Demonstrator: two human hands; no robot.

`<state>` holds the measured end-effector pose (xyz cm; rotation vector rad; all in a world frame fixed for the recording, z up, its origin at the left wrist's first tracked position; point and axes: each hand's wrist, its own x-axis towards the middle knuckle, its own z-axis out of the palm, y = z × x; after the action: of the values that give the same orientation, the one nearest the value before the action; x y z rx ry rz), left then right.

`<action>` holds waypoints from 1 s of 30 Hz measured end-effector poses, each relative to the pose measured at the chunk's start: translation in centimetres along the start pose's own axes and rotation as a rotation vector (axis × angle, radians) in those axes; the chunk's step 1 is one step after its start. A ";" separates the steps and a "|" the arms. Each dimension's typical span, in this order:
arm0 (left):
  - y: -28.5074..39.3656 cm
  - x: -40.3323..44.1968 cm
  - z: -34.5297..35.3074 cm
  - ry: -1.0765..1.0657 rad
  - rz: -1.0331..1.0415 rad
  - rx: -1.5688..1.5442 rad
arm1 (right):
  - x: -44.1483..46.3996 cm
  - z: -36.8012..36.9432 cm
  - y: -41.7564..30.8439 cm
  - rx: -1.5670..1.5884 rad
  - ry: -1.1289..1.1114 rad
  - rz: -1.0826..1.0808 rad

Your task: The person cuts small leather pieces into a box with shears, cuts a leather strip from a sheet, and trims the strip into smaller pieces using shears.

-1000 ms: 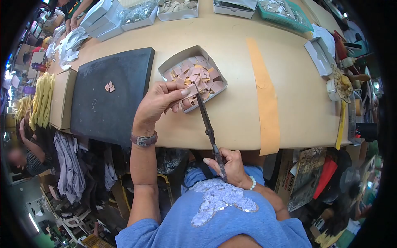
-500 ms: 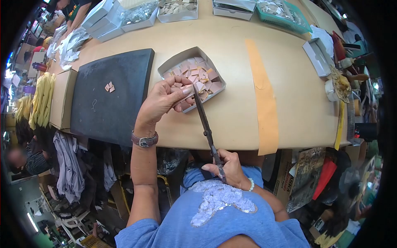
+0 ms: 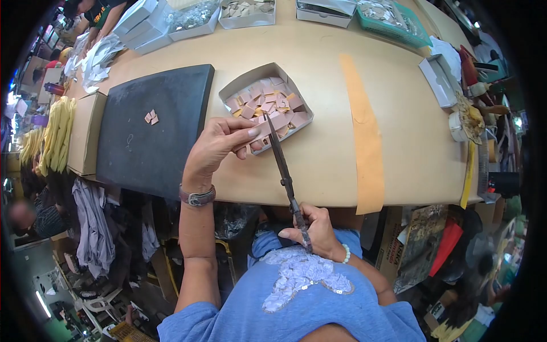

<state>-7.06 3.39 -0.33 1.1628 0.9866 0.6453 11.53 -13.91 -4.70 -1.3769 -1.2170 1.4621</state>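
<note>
My left hand [image 3: 223, 141] pinches a pinkish-tan strip [image 3: 264, 130] between thumb and fingers, over the near side of an open cardboard box [image 3: 235, 88]. In my right hand [image 3: 317, 232] are the handles of long dark scissors [image 3: 283, 171], held low against my body. The scissor blades reach up to the strip, just past my left fingertips, and look slightly apart. Many small cut pieces [image 3: 268, 98] in pink and orange-tan fill the box. A few similar pieces [image 3: 151, 117] lie on the black board [image 3: 165, 154] to the left.
An orange strip [image 3: 364, 131] runs down the table [image 3: 319, 85] right of the box. Along the far edge stand boxes of small pieces [image 3: 248, 8] and a green basket [image 3: 393, 28]. A person [image 3: 102, 20] works at the far left. Yellow bundles [image 3: 57, 137] hang at left.
My left hand has moved slightly down and left, and more of the strip shows beyond its fingertips. The scissors and my right hand stay nearly in place.
</note>
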 end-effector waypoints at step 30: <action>0.6 0.3 -0.7 -0.069 -0.006 -0.041 | 0.5 0.2 0.1 -0.024 0.023 -0.078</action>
<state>-7.50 4.18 0.07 1.1387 0.9142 0.6139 11.26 -13.51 -4.94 -1.3442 -1.2629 1.3785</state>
